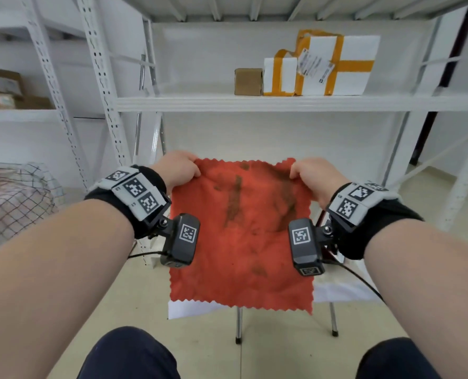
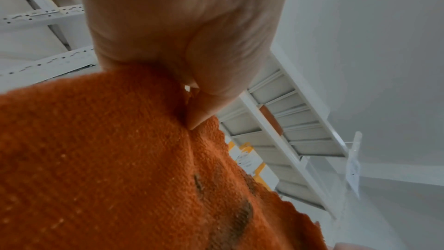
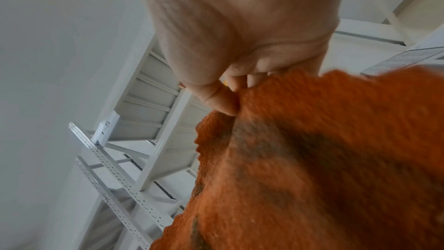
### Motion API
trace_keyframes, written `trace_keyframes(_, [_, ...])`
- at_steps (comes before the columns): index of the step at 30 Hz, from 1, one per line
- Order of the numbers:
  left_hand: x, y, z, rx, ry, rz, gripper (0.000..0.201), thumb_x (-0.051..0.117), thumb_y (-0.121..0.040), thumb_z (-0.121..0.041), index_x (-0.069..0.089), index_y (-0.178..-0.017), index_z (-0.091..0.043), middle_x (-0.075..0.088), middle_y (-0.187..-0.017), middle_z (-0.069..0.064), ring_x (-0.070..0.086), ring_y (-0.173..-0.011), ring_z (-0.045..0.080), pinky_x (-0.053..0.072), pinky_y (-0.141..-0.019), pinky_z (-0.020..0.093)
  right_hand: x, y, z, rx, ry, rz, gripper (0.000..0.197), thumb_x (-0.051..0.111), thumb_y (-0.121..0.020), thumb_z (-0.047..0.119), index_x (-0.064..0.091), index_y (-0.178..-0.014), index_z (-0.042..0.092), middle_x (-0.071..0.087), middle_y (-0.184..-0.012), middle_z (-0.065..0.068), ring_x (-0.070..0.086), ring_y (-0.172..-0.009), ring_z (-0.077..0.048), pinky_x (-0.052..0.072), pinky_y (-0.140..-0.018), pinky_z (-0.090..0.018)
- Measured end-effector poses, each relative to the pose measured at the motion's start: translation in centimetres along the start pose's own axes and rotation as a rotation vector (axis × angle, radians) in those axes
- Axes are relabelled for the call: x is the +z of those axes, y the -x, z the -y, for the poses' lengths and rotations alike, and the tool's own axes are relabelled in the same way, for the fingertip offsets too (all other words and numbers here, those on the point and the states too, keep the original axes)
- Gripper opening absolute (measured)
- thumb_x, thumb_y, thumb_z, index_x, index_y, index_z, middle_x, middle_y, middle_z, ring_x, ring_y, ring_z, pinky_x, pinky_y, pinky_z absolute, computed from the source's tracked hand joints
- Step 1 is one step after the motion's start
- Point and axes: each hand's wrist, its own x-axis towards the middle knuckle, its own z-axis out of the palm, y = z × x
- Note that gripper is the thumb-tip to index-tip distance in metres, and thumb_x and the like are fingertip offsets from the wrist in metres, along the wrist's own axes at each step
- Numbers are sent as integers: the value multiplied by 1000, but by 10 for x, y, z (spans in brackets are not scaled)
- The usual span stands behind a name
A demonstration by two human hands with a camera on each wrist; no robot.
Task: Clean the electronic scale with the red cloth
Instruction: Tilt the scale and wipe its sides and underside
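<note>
The red cloth (image 1: 241, 242) hangs spread out flat in front of me, its face marked with dark dirty streaks. My left hand (image 1: 179, 169) pinches its top left corner and my right hand (image 1: 313, 177) pinches its top right corner. In the left wrist view the left hand (image 2: 192, 117) has its thumb pressed onto the red cloth (image 2: 96, 159). In the right wrist view the right hand (image 3: 228, 100) pinches the red cloth (image 3: 312, 168) between thumb and fingers. A grey flat edge at the upper right there may be the scale (image 3: 408, 58); the cloth hides it in the head view.
A small table with a white cover (image 1: 334, 288) and metal legs stands behind the cloth. White metal shelving (image 1: 254, 102) carries a brown box (image 1: 248, 81) and two taped white parcels (image 1: 336, 67). A mesh-covered heap (image 1: 11, 203) lies at the left. My knees are at the bottom.
</note>
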Motion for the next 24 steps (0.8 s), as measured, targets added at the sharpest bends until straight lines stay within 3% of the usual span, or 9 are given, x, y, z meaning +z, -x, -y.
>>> trace_keyframes(3, [27, -15, 25, -34, -67, 47, 19, 52, -87, 0, 66, -100, -5, 61, -95, 12, 54, -87, 22, 45, -70, 27, 15, -16, -25, -5, 218, -18, 26, 58, -80, 8, 46, -59, 18, 50, -77, -5, 48, -72, -22, 41, -65, -28])
trace_keyframes(8, [57, -35, 58, -30, -53, 40, 26, 55, -85, -1, 69, -106, -9, 67, -107, 12, 59, -105, 27, 46, -95, 35, 28, -38, -59, 12, 273, -69, 21, 71, -65, 6, 57, -56, 19, 57, -62, 1, 57, -73, -23, 44, -62, -28])
trace_keyframes(10, [62, -37, 67, -28, -18, 38, 28, 57, -84, -1, 69, -107, -11, 68, -106, 10, 60, -105, 26, 47, -95, 34, 29, -44, -70, 15, 234, -49, 15, 71, -54, 5, 66, -55, 19, 61, -54, 1, 65, -71, -28, 55, -70, -37])
trace_keyframes(12, [65, -33, 72, 11, -57, 98, 28, 60, -83, -1, 70, -107, -11, 67, -100, 8, 60, -98, 21, 47, -84, 25, 31, -40, -74, 1, 259, 11, 15, 70, -52, 3, 68, -59, 16, 64, -57, -4, 67, -70, -29, 58, -75, -41])
trace_keyframes(15, [67, -19, 79, 31, -190, 318, 25, 66, -81, -5, 71, -104, -13, 65, -90, 1, 56, -89, 14, 42, -77, 21, 34, -26, -80, -61, 500, 224, 16, 70, -64, 2, 66, -64, 17, 60, -57, 3, 57, -56, -10, 48, -57, -19])
trace_keyframes(17, [68, -7, 83, 31, -291, 495, 21, 67, -80, -5, 72, -97, -17, 65, -80, -7, 56, -83, 11, 42, -75, 19, 35, -14, -83, -40, 653, 378, 17, 70, -68, 4, 66, -66, 21, 59, -56, 9, 53, -53, -4, 42, -51, -14])
trace_keyframes(19, [70, 2, 87, 18, -444, 670, 20, 66, -80, -8, 72, -93, -22, 65, -83, -13, 56, -87, 8, 40, -80, 18, 35, -8, -90, 35, 754, 507, 16, 70, -69, 4, 67, -68, 20, 64, -63, 8, 56, -59, -5, 45, -58, -16])
trace_keyframes(22, [73, 11, 92, -73, -626, 915, 29, 67, -80, -14, 70, -103, -32, 66, -103, -15, 55, -102, 7, 38, -96, 23, 37, -3, -101, 163, 760, 688, 24, 65, -66, 4, 76, -81, 20, 74, -85, 5, 67, -78, -8, 54, -79, -23])
trace_keyframes(24, [76, 14, 95, -150, -660, 1023, 31, 67, -81, -20, 68, -107, -36, 65, -110, -12, 56, -106, 11, 42, -98, 28, 40, -3, -104, 239, 734, 732, 32, 60, -68, 4, 73, -96, 14, 73, -99, -5, 65, -82, -11, 52, -81, -27])
